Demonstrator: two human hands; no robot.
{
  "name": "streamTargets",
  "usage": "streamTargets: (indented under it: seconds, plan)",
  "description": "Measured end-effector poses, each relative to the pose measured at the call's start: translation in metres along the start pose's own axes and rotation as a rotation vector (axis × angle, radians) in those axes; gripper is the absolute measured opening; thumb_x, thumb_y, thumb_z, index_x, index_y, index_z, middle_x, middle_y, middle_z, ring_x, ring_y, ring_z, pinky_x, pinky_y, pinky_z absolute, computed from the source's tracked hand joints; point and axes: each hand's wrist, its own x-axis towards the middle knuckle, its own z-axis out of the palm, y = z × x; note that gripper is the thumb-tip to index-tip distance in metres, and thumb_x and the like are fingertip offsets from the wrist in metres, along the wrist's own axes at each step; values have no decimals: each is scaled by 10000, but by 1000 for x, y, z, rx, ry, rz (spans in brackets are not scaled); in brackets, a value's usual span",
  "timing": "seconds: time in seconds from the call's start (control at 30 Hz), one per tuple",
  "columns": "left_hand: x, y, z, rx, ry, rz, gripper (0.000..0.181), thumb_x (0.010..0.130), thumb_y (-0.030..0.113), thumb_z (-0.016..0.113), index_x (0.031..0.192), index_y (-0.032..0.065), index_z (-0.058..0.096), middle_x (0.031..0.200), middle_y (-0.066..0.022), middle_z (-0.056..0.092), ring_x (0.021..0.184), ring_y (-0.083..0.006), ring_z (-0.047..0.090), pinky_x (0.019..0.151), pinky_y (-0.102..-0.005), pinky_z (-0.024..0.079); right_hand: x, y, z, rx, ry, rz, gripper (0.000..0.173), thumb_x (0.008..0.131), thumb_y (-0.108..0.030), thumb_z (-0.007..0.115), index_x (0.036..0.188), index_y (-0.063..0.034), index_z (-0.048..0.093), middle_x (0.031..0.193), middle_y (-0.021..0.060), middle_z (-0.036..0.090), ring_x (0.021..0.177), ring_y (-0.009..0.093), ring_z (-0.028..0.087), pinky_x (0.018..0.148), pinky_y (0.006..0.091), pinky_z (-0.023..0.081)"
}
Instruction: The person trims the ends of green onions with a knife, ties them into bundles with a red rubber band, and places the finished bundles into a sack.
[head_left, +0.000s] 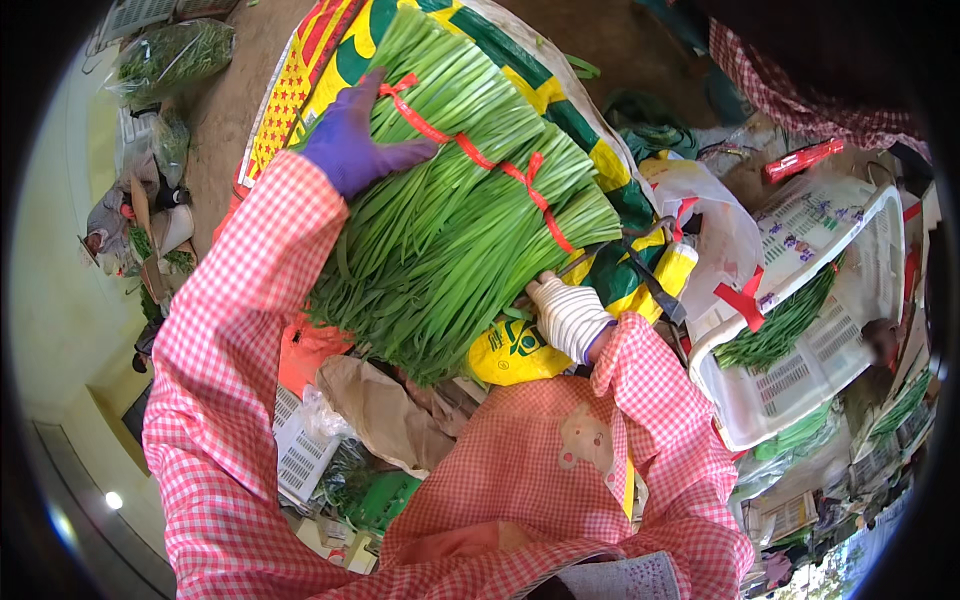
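Several bundles of long flat green leaves, like garlic chives (442, 225), lie side by side on a yellow, green and red printed woven sack (615, 165). Red ties (480, 154) band them near their pale cut ends. My left hand (360, 139), in a purple glove, rests with spread fingers and thumb on the upper left bundle. My right hand (568, 311), in a white striped glove, is at the lower right edge of the bundles; its fingertips partly pass beneath the leaves, so its hold is unclear. A dark strap or blade-like piece (652, 281) lies beside it.
At right, a white plastic crate (795, 397) holds another green bundle (784, 326). A red packet (804, 160) lies above it. Brown paper (386, 412) and a white crate (300, 450) are below the leaves. Another person (116, 221) is at far left, near bagged greens (176, 60); checkered cloth shows top right.
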Motion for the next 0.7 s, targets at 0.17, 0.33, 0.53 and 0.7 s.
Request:
streamTargets:
  seconds: [0.17, 0.33, 0.53, 0.7]
  plan:
    - [-37, 36, -8, 346, 319, 470, 811, 694, 217, 747, 1369, 18, 342, 1308, -251, 407, 1139, -408, 447, 979, -437, 364, 8, 4, 8, -25, 46, 45, 163, 735, -46, 552, 879, 15, 596, 897, 204, 575, 672, 337, 624, 529, 409, 501]
    - [-118, 106, 93, -652, -447, 354, 398, 797, 76, 636, 1164, -13, 513, 1097, -184, 561, 970, -274, 585, 848, -364, 460, 12, 28, 50, 78, 124, -74, 164, 759, -60, 531, 880, 37, 584, 750, 211, 591, 585, 343, 603, 469, 415, 466]
    - [-101, 78, 185, -1094, -449, -108, 375, 870, 66, 531, 1226, -38, 474, 1064, -104, 597, 966, -155, 577, 848, -279, 468, -4, 9, 14, -6, 105, 36, 218, 801, -47, 487, 960, 101, 495, 643, 208, 590, 563, 358, 609, 456, 417, 459]
    - [-113, 76, 188, -827, -379, 96, 440, 878, 102, 516, 1289, -36, 438, 1199, -169, 537, 1109, -222, 519, 963, -329, 402, -10, 2, 13, -120, 85, 17, 363, 803, -40, 475, 1127, 124, 468, 721, 237, 611, 630, 340, 631, 493, 431, 469]
